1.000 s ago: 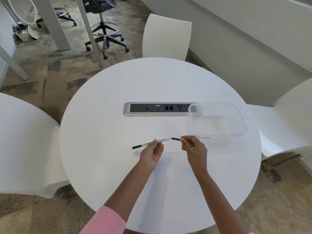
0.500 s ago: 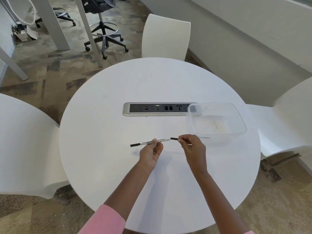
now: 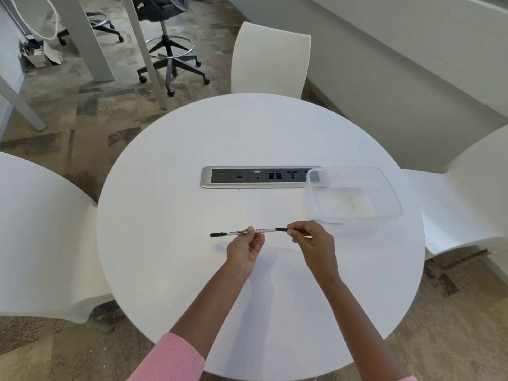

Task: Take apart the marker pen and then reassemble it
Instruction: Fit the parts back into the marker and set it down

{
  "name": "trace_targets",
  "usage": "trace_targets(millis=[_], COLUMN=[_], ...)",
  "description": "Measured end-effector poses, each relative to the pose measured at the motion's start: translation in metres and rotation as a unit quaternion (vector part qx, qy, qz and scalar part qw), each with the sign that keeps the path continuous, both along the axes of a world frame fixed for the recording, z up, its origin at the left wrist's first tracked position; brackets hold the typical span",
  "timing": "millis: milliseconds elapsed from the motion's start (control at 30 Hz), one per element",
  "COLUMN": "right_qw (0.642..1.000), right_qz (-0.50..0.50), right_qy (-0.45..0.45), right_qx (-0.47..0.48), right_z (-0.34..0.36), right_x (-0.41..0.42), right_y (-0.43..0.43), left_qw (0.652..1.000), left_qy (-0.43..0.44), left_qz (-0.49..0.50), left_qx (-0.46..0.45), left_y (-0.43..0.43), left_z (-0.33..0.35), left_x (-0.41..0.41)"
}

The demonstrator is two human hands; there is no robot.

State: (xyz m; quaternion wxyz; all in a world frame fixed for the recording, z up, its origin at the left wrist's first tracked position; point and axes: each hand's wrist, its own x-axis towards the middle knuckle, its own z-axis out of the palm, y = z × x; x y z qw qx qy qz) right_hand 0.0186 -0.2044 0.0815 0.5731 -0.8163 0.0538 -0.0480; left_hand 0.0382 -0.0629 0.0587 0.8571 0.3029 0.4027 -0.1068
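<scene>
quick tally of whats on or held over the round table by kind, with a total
marker pen: 1, held over the table between the left hand and the right hand
clear plastic container: 1
built-in socket panel: 1
total: 3

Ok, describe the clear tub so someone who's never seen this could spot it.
Find the round white table, then the silver socket strip set into its middle. The clear rectangular plastic tub overlaps the strip's right end; it is the only see-through thing there.
</scene>
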Motion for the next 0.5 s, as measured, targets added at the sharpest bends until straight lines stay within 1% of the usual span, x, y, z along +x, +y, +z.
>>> trace_targets(millis=[133,233,367,500], right_qw=[1.000,0.999,0.997,0.993], right_qz=[0.007,-0.015,-0.031,-0.055], right_qy=[0.013,0.035,0.067,0.080], right_qx=[0.006,0.028,0.033,0.063], right_z=[0.000,-0.001,-0.005,-0.008], right_x=[-0.001,0.001,0.001,0.001], right_y=[0.000,0.001,0.006,0.012], left_qw=[1.000,1.000,0.999,0.998], left_qy=[0.001,-0.008,-0.034,-0.046], left_qz=[0.003,-0.006,-0.037,-0.046], left_qx=[0.010,0.010,0.010,0.019], left_y=[-0.001,-0.001,-0.005,-0.009], left_z=[0.001,0.001,0.003,0.004], left_x=[0.001,0.001,-0.001,-0.001])
